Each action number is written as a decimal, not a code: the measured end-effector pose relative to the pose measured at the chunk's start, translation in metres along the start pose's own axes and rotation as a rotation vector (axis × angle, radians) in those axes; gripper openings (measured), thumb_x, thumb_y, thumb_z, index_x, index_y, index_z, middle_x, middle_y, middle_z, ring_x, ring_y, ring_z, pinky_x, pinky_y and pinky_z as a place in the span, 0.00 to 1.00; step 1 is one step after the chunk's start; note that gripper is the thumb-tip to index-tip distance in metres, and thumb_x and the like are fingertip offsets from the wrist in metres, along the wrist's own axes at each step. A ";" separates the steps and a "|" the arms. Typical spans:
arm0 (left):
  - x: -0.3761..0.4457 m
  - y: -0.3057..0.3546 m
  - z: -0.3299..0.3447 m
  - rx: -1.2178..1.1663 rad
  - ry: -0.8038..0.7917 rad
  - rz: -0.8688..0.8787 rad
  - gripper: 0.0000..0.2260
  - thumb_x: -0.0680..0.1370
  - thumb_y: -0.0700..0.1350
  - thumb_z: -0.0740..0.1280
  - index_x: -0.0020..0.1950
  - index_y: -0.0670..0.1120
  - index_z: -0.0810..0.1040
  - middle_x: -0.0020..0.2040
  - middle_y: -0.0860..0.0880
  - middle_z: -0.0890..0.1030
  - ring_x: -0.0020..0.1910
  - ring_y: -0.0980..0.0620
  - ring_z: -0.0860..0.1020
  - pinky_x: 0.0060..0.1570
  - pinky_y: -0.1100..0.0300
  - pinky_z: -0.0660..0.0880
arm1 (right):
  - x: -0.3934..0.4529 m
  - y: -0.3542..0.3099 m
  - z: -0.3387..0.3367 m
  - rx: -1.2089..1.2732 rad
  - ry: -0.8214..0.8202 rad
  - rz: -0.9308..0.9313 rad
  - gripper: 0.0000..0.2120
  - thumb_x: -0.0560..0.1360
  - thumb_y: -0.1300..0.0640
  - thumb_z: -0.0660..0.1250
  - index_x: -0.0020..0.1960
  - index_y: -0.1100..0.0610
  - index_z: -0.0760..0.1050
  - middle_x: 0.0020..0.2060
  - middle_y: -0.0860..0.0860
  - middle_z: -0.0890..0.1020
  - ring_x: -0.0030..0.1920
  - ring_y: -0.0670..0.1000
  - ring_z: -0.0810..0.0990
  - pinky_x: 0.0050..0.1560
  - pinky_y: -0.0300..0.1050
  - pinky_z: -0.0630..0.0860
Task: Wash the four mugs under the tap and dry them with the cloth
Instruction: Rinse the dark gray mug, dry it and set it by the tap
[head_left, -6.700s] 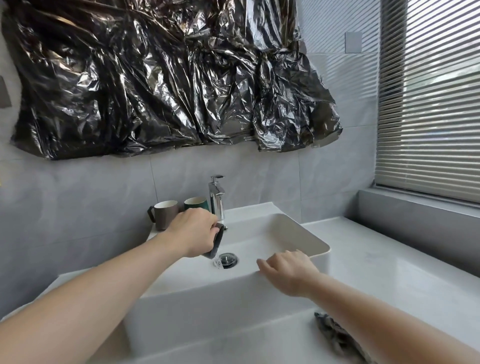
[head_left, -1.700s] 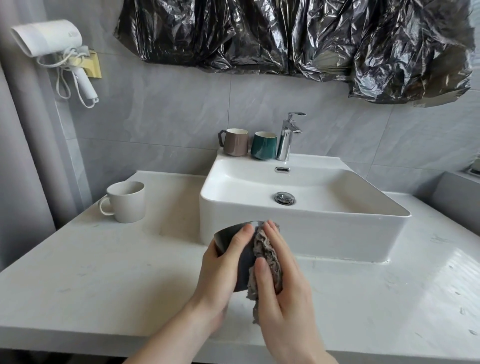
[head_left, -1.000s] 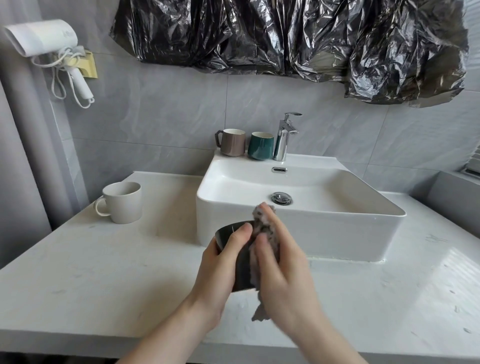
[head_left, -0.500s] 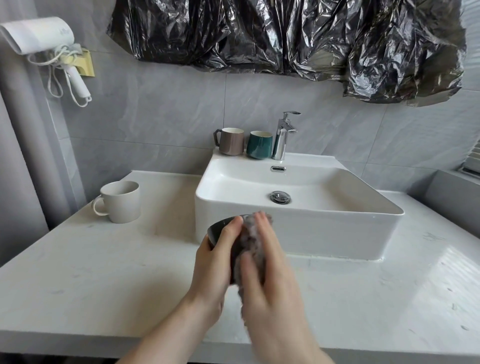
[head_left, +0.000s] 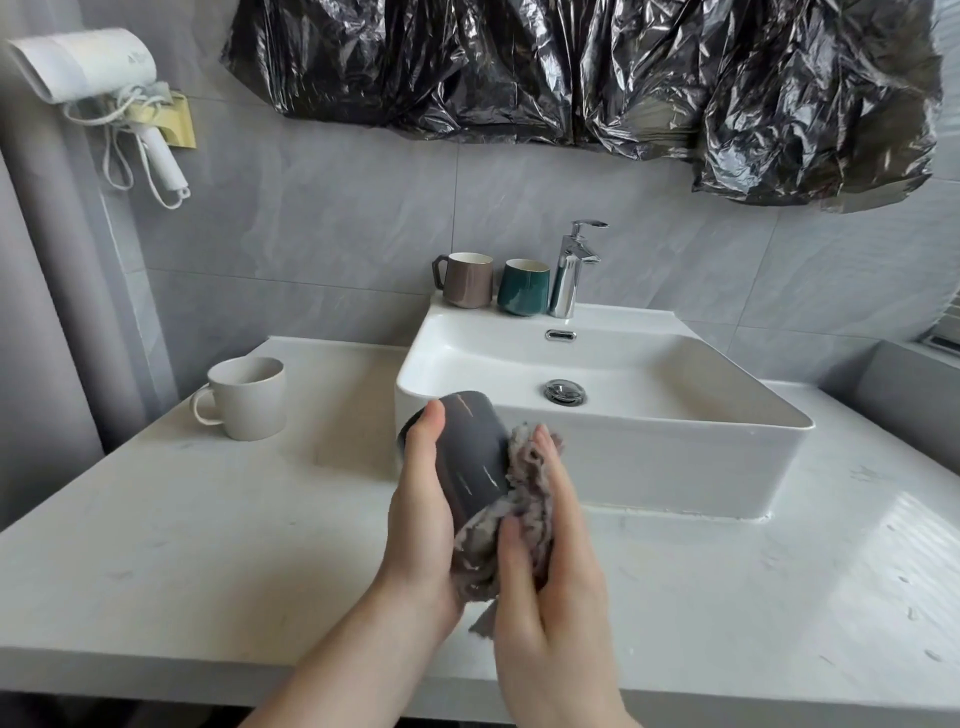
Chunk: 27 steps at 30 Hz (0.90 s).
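White mug (head_left: 247, 397) stands near the table's (head_left: 208, 519) left edge. Over the table's front edge, the left hand (head_left: 423, 512) wraps the dark mug (head_left: 470, 452), tilted; the right hand (head_left: 550, 561) presses the cloth (head_left: 519, 514) against it. Brown mug (head_left: 467, 279) and green mug (head_left: 523, 287) wait beside the tap (head_left: 570, 270). Wet glaze could slip from the grip and chip on the sink (head_left: 675, 467). Its handle is hidden.

The matt dark-grey ceramic mug (head_left: 470, 452) meets a fuzzy, rough grey cloth (head_left: 522, 512). The polished chrome metal tap (head_left: 569, 275) gleams — so does the glossy white ceramic basin (head_left: 675, 457). Crinkled black plastic sheeting (head_left: 571, 73) shines; the pale stone-look countertop (head_left: 208, 545) appears smooth.
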<state>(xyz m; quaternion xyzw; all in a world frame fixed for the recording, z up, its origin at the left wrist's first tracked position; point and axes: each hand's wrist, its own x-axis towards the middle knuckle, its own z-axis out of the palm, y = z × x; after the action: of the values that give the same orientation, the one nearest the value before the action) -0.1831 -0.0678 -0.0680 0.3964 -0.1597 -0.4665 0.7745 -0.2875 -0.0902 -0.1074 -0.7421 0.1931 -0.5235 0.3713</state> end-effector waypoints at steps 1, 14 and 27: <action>0.000 0.000 0.001 -0.041 -0.047 -0.054 0.33 0.77 0.69 0.62 0.60 0.41 0.88 0.58 0.41 0.88 0.55 0.46 0.87 0.57 0.52 0.82 | 0.000 0.005 -0.002 -0.112 -0.011 -0.145 0.31 0.81 0.63 0.60 0.82 0.48 0.60 0.81 0.41 0.63 0.80 0.53 0.66 0.76 0.55 0.70; 0.007 -0.007 0.024 -0.104 -0.019 -0.109 0.35 0.73 0.71 0.67 0.64 0.43 0.85 0.60 0.38 0.86 0.54 0.41 0.87 0.62 0.47 0.80 | 0.025 -0.004 -0.003 0.272 0.191 0.210 0.18 0.84 0.65 0.62 0.70 0.49 0.76 0.60 0.41 0.86 0.63 0.42 0.82 0.60 0.38 0.79; 0.013 -0.002 0.011 0.219 0.086 0.357 0.21 0.73 0.57 0.77 0.58 0.44 0.83 0.54 0.46 0.88 0.53 0.50 0.86 0.50 0.55 0.81 | 0.035 -0.015 -0.028 0.614 -0.012 0.911 0.10 0.85 0.62 0.61 0.57 0.66 0.79 0.36 0.65 0.84 0.30 0.59 0.83 0.31 0.49 0.82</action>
<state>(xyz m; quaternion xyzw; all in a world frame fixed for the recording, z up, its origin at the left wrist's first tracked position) -0.1845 -0.0850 -0.0638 0.4633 -0.2437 -0.2845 0.8032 -0.3012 -0.1139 -0.0692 -0.4441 0.3311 -0.3379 0.7609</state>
